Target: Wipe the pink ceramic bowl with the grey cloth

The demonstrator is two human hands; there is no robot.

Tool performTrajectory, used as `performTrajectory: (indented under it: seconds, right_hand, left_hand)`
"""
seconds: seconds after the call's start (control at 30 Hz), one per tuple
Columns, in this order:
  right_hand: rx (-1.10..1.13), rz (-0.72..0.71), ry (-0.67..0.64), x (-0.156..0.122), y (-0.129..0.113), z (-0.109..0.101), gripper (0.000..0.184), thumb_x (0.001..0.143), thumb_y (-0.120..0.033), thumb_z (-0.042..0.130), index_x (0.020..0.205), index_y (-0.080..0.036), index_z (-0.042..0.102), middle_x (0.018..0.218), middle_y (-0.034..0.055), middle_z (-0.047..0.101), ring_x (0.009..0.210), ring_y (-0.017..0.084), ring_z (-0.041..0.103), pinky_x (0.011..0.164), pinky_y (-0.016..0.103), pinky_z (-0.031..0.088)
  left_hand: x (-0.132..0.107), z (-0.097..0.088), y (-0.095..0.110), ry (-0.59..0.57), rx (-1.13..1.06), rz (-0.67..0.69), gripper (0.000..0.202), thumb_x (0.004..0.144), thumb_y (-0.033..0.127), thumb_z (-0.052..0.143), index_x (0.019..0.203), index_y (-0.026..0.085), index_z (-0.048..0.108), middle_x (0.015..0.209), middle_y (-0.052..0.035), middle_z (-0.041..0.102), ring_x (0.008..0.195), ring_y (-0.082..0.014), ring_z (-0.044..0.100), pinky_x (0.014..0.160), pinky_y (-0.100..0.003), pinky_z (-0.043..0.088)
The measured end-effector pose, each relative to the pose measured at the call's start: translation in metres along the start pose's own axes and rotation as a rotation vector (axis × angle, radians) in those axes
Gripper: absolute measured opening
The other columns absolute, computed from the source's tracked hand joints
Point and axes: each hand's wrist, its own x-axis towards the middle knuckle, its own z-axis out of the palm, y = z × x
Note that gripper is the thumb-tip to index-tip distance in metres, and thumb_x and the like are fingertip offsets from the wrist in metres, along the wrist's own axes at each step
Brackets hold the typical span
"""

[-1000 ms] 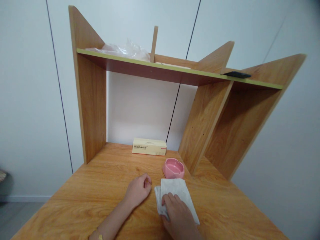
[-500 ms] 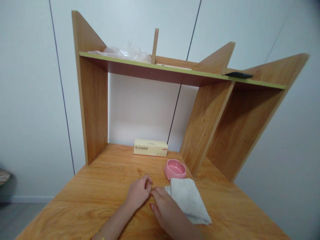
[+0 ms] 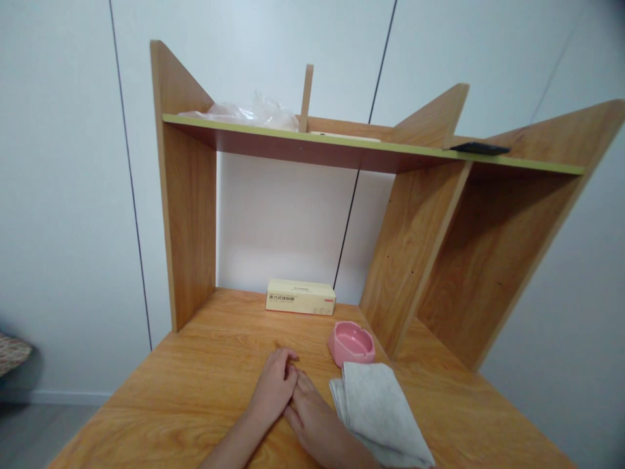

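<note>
My left hand rests on the wooden desk, its fingers loosely bent with a gap before the thumb, and nothing shows in it. Against it lies my right hand, palm down, fingers stretched out; their tips meet the left hand and are partly hidden there. Just right of my right hand is a folded grey-white cloth. Behind the cloth stands a pink ashtray with a notched rim. Farther back, a pale yellow cling film box lies lengthwise near the wall.
A wooden shelf unit rises from the desk, with an upright divider on the right. On its upper shelf lie a clear plastic bag and a flat black object. A patterned fabric edge shows far left.
My hands have come closer together and now touch. The right hand has moved off the cloth's edge. The view has shifted slightly; cloth, ashtray and box keep their places on the desk.
</note>
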Motion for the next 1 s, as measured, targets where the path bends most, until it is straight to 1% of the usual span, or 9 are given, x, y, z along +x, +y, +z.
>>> performTrajectory:
  seconds: [0.2, 0.47, 0.63, 0.73, 0.8, 0.87, 0.9, 0.93, 1.0]
  right_hand:
    - [-0.013, 0.019, -0.026, -0.001, -0.001, -0.001, 0.055, 0.077, -0.015, 0.039, 0.131, -0.01, 0.031, 0.137, 0.0115, 0.033, 0.127, 0.018, 0.024, 0.106, 0.035, 0.02]
    - [-0.016, 0.025, -0.009, -0.002, 0.002, 0.001, 0.055, 0.077, -0.015, 0.039, 0.131, -0.011, 0.031, 0.137, 0.0115, 0.033, 0.126, 0.019, 0.026, 0.105, 0.036, 0.021]
    - [-0.031, -0.005, 0.006, -0.002, 0.005, 0.004, 0.054, 0.078, -0.014, 0.039, 0.131, -0.014, 0.031, 0.138, 0.0094, 0.032, 0.126, 0.019, 0.025, 0.105, 0.036, 0.022]
    - [-0.063, -0.001, 0.013, -0.001, 0.002, 0.002, 0.05, 0.078, -0.01, 0.035, 0.127, -0.013, 0.038, 0.132, 0.0102, 0.04, 0.123, 0.018, 0.031, 0.103, 0.034, 0.026]
    - [-0.098, 0.008, 0.015, 0.0, -0.003, -0.008, 0.045, 0.078, -0.006, 0.031, 0.119, -0.013, 0.048, 0.12, 0.0103, 0.052, 0.113, 0.017, 0.043, 0.097, 0.031, 0.032]
    - [-0.171, 0.057, 0.06, 0.001, -0.006, -0.03, 0.039, 0.079, -0.006, 0.03, 0.106, -0.014, 0.057, 0.105, 0.0099, 0.06, 0.102, 0.018, 0.051, 0.091, 0.03, 0.036]
    - [-0.231, 0.112, 0.117, 0.002, -0.007, -0.044, 0.036, 0.08, -0.008, 0.03, 0.1, -0.015, 0.059, 0.1, 0.0098, 0.061, 0.098, 0.019, 0.053, 0.09, 0.031, 0.037]
    - [-0.315, 0.195, 0.202, 0.003, -0.005, -0.061, 0.034, 0.081, -0.01, 0.031, 0.099, -0.015, 0.06, 0.1, 0.0107, 0.061, 0.098, 0.021, 0.052, 0.089, 0.032, 0.036]
    - [-0.513, 0.39, 0.347, 0.004, 0.003, -0.095, 0.033, 0.084, -0.016, 0.03, 0.104, -0.014, 0.056, 0.107, 0.0132, 0.057, 0.105, 0.025, 0.047, 0.091, 0.037, 0.032]
  left_hand:
    - [-0.001, -0.001, 0.0, -0.04, -0.033, 0.005, 0.025, 0.076, 0.013, 0.035, 0.091, 0.016, 0.054, 0.099, -0.0076, 0.06, 0.098, -0.0175, 0.053, 0.088, -0.029, 0.038]
    - [-0.002, -0.001, 0.003, -0.079, -0.032, 0.004, 0.026, 0.078, 0.014, 0.033, 0.092, 0.015, 0.055, 0.105, -0.0094, 0.058, 0.103, -0.0174, 0.05, 0.092, -0.03, 0.036]
    - [-0.002, -0.002, 0.004, -0.092, -0.03, 0.0, 0.026, 0.079, 0.014, 0.032, 0.092, 0.016, 0.055, 0.103, -0.0091, 0.06, 0.103, -0.0174, 0.051, 0.091, -0.031, 0.037]
    - [-0.003, -0.003, 0.004, -0.097, -0.025, 0.002, 0.027, 0.08, 0.015, 0.032, 0.093, 0.016, 0.055, 0.107, -0.0094, 0.059, 0.105, -0.0173, 0.05, 0.093, -0.031, 0.036]
    - [-0.003, -0.004, 0.005, -0.105, -0.023, 0.006, 0.027, 0.082, 0.018, 0.031, 0.094, 0.017, 0.055, 0.109, -0.0092, 0.059, 0.106, -0.0171, 0.049, 0.093, -0.031, 0.036]
    - [-0.004, -0.006, 0.005, -0.118, -0.024, 0.016, 0.03, 0.085, 0.025, 0.03, 0.097, 0.018, 0.056, 0.111, -0.0083, 0.058, 0.107, -0.0168, 0.049, 0.094, -0.031, 0.035]
    - [-0.004, -0.006, 0.005, -0.128, -0.02, 0.021, 0.032, 0.086, 0.028, 0.029, 0.1, 0.018, 0.056, 0.114, -0.0078, 0.057, 0.109, -0.0168, 0.048, 0.095, -0.031, 0.034]
    - [-0.004, -0.006, 0.005, -0.142, -0.012, 0.024, 0.035, 0.087, 0.032, 0.028, 0.103, 0.019, 0.056, 0.117, -0.0072, 0.056, 0.111, -0.017, 0.046, 0.098, -0.032, 0.031]
    - [-0.004, -0.006, 0.004, -0.174, 0.013, 0.023, 0.04, 0.088, 0.038, 0.027, 0.111, 0.019, 0.055, 0.123, -0.0059, 0.051, 0.116, -0.0175, 0.041, 0.102, -0.033, 0.025]
